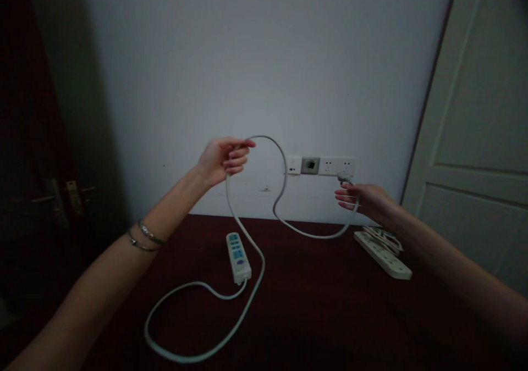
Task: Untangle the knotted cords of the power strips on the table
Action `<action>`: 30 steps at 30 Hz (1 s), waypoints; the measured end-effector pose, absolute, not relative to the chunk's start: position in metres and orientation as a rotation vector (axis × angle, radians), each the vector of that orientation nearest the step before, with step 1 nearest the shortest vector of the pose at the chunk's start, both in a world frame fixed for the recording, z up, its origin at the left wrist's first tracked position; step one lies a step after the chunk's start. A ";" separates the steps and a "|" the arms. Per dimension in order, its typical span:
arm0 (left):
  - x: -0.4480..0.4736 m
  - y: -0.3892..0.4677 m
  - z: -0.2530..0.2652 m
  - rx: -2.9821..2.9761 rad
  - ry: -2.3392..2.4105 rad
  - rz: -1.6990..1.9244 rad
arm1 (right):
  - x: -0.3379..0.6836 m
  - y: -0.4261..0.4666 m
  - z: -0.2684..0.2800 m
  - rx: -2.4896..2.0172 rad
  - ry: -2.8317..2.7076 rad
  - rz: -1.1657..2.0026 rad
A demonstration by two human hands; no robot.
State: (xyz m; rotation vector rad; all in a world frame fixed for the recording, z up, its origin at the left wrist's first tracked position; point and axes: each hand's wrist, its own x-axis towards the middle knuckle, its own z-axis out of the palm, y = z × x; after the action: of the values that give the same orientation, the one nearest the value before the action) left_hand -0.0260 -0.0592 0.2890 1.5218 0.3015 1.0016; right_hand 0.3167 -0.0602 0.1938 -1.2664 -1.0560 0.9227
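Note:
My left hand (226,156) is closed around a white power cord (260,255), lifted in front of the wall. From there the cord arches over, dips low and rises to my right hand (361,198). The fingers of my right hand are closed on the plug (345,178) at the cord's end, just below the right-hand wall socket (346,166). Whether its pins touch the socket is too small to tell. The other end of the cord loops across the table to a white power strip (239,261) with blue outlets, lying flat.
On the dark red table (305,305), a second white power strip (383,255) lies at the right with its cord bundled on top. Beside the sockets is a grey wall plate (310,165). A pale door (474,140) stands at the right, a dark door (33,140) at the left.

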 end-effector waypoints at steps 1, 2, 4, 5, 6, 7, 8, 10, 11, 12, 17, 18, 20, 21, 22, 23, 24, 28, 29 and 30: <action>-0.034 -0.058 0.298 1.525 0.312 1.096 | 0.327 -0.056 0.190 -1.421 -1.129 0.842; -0.040 -0.057 0.306 1.531 0.323 1.188 | 0.337 -0.053 0.186 -1.586 -1.200 0.761; -0.049 -0.055 0.322 1.544 0.329 1.357 | 0.350 -0.049 0.176 -1.815 -1.287 0.674; -0.052 -0.054 0.330 1.548 0.328 1.429 | 0.354 -0.049 0.170 -1.889 -1.313 0.665; -0.054 -0.053 0.339 1.550 0.325 1.491 | 0.356 -0.049 0.165 -1.935 -1.330 0.675; -0.054 -0.052 0.347 1.551 0.322 1.541 | 0.356 -0.050 0.159 -1.992 -1.372 0.687; -0.055 -0.049 0.356 1.549 0.315 1.580 | 0.355 -0.052 0.154 -2.056 -1.426 0.705; -0.055 -0.043 0.375 1.533 0.279 1.633 | 0.349 -0.057 0.147 -2.167 -1.538 0.752; -0.055 -0.038 0.384 1.514 0.256 1.651 | 0.346 -0.059 0.145 -2.215 -1.589 0.772; -0.055 -0.034 0.393 1.486 0.238 1.668 | 0.342 -0.062 0.144 -2.253 -1.640 0.790; -0.048 -0.010 0.423 1.371 0.283 1.778 | 0.322 -0.077 0.154 -2.212 -1.778 0.728; -0.046 -0.007 0.426 1.354 0.294 1.807 | 0.318 -0.080 0.159 -2.155 -1.805 0.705; -0.043 -0.001 0.429 1.313 0.319 1.860 | 0.313 -0.088 0.168 -2.004 -1.909 0.739; -0.042 0.002 0.430 1.287 0.340 1.885 | 0.311 -0.092 0.171 -1.904 -1.977 0.804; -0.043 0.005 0.430 1.263 0.365 1.908 | 0.311 -0.096 0.173 -1.791 -2.037 0.893; -0.045 0.009 0.429 1.245 0.393 1.929 | 0.313 -0.100 0.174 -1.669 -2.071 1.000; -0.048 0.013 0.427 1.237 0.424 1.947 | 0.315 -0.103 0.174 -1.553 -2.080 1.116; -0.069 0.035 0.412 1.294 0.627 1.983 | 0.327 -0.112 0.172 -1.236 -2.142 1.293; -0.075 0.041 0.406 1.322 0.734 1.964 | 0.328 -0.113 0.173 -1.230 -2.217 1.220; -0.079 0.046 0.398 1.370 0.876 1.909 | 0.327 -0.115 0.175 -1.241 -2.285 1.121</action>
State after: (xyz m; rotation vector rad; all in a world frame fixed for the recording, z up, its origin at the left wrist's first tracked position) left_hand -0.0793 0.0464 0.3985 1.3703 0.8762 1.9092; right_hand 0.3271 -0.1146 0.1750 -1.2409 -2.2847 1.1212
